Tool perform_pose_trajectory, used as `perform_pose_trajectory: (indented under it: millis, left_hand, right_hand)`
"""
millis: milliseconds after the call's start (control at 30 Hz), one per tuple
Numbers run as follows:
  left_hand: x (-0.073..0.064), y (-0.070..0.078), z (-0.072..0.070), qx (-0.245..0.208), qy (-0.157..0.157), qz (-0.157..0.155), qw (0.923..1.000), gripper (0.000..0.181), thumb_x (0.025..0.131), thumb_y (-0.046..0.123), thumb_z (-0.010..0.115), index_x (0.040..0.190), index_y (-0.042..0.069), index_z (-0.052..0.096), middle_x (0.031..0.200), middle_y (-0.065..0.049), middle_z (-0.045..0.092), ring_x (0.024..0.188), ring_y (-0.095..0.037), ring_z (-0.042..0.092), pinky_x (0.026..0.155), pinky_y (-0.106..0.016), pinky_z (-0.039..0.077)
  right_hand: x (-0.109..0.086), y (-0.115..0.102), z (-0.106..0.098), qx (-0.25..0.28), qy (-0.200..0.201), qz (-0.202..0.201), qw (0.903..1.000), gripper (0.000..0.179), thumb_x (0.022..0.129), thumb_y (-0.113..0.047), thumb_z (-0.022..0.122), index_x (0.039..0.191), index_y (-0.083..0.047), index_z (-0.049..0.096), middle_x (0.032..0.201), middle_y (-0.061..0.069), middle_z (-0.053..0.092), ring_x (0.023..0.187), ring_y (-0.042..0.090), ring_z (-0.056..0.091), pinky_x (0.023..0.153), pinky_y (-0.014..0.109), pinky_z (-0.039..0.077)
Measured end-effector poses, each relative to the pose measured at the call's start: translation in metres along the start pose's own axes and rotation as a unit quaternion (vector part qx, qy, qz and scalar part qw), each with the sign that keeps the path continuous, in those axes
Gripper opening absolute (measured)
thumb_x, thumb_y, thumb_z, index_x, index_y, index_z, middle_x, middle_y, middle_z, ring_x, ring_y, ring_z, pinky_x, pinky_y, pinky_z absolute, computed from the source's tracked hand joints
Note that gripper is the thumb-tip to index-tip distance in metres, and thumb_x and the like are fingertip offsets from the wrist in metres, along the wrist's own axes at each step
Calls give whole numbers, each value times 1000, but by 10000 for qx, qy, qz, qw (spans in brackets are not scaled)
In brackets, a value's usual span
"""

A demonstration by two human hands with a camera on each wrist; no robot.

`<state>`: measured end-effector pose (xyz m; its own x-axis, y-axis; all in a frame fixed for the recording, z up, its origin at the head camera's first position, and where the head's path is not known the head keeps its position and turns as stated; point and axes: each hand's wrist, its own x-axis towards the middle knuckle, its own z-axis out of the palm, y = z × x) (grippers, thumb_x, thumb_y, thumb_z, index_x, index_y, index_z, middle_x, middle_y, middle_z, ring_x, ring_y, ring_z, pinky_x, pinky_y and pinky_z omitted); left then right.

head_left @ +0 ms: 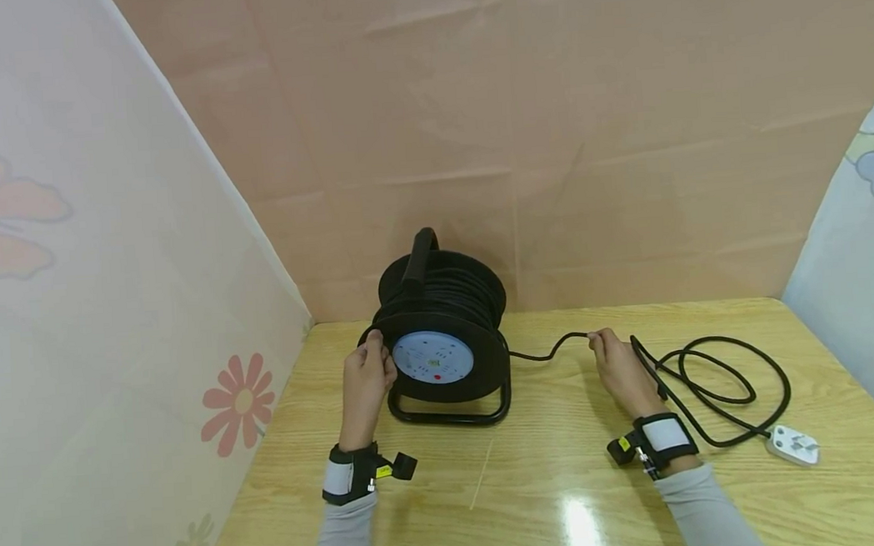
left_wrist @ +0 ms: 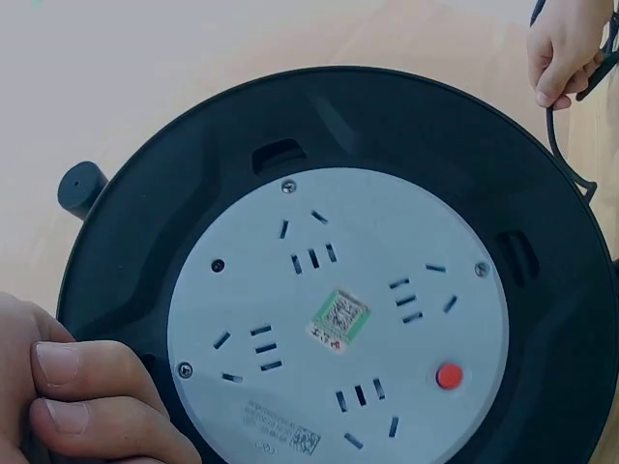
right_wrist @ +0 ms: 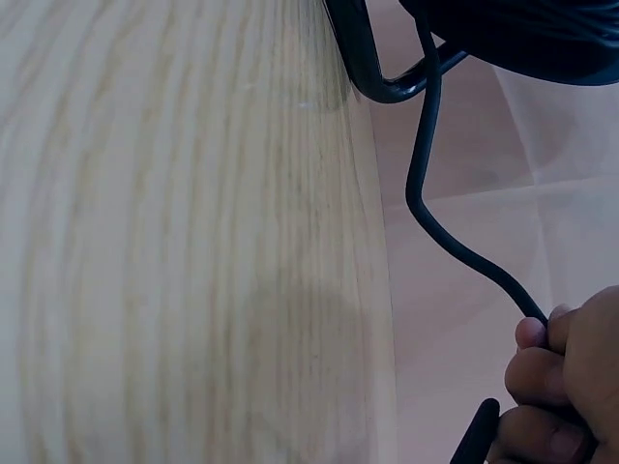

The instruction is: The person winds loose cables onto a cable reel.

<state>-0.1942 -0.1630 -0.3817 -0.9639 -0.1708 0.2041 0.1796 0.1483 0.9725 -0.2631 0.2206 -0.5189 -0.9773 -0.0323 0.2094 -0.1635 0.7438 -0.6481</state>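
A black cable reel (head_left: 491, 366) stands on its tubular frame, its round pale socket panel (left_wrist: 338, 290) facing me. My left hand (head_left: 369, 369) is at the reel's left rim, fingers curled against it; what lies inside the grip is hidden. To the right, my right hand (head_left: 623, 370) grips the black power cable (right_wrist: 455, 246), which runs slack and bent from the reel to the fingers. Beyond this hand the cable (head_left: 776, 361) lies in loose loops on the table and ends in a white plug (head_left: 793, 444).
The carry handle (head_left: 421, 257) rises above the reel's wound cable (head_left: 457, 293). A wood-grain table (head_left: 511, 502) lies beneath everything. A brown paper-like wall (head_left: 586, 130) stands behind, with a flower-printed wall (head_left: 105, 243) on the left and another printed wall (head_left: 858, 281) on the right.
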Motion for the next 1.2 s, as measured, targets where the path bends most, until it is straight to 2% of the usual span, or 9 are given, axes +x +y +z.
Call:
perform_pose_trajectory:
  millis: [100,300,400,600,867,1033,1200]
  left_hand:
    - [-1,4,2,45,-2,28,10000,53,107,26,36,64,-6,37,50,1,33,41,-8,30,41,-21,25]
    - [-4,11,6,158,-10,40,9999,52,106,27,38,59,5,36,51,2,33,43,-8,31,44,-21,26]
    - [-4,13,7,256,-47,106,9996,53,106,27,38,58,6,36,51,3,33,43,-8,31,45,-21,27]
    - [-5,19,10,567,-44,249,9981,53,106,25,38,57,6,37,50,4,34,44,-9,33,47,-23,28]
    - [9,-10,13,953,54,370,9947,54,104,39,41,61,6,44,50,-1,40,46,-17,37,48,-28,31]
    - [9,-12,15,1033,63,588,9929,58,102,49,40,63,7,46,50,-3,42,46,-20,39,47,-30,32]
    - [8,-10,17,1207,66,686,9903,61,100,55,37,64,7,48,52,-5,46,46,-22,40,47,-31,32]
  right_hand:
    - [-1,0,1,32,-15,-69,10000,50,109,-33,23,123,6,51,109,25,64,39,15,34,35,29,34]
    - [-3,-2,2,18,21,-104,9999,50,108,-35,25,118,3,55,95,19,65,43,17,37,39,30,34]
    - [-3,-3,3,3,30,-91,10000,49,108,-36,26,114,2,57,92,17,64,47,17,38,41,30,35]
    - [-1,-4,5,12,16,8,10000,51,107,-41,29,111,1,58,98,17,65,52,19,40,45,33,36]
    - [-2,-4,7,67,-22,-18,10000,44,107,-34,35,111,2,60,100,18,67,60,20,47,49,33,37]
    - [-3,-4,8,49,-58,-86,9999,44,106,-37,38,109,0,63,95,16,67,57,19,45,49,33,36]
    - [-5,-5,8,37,-127,5,9999,51,102,-50,38,108,-6,64,74,9,60,51,18,41,45,32,34]
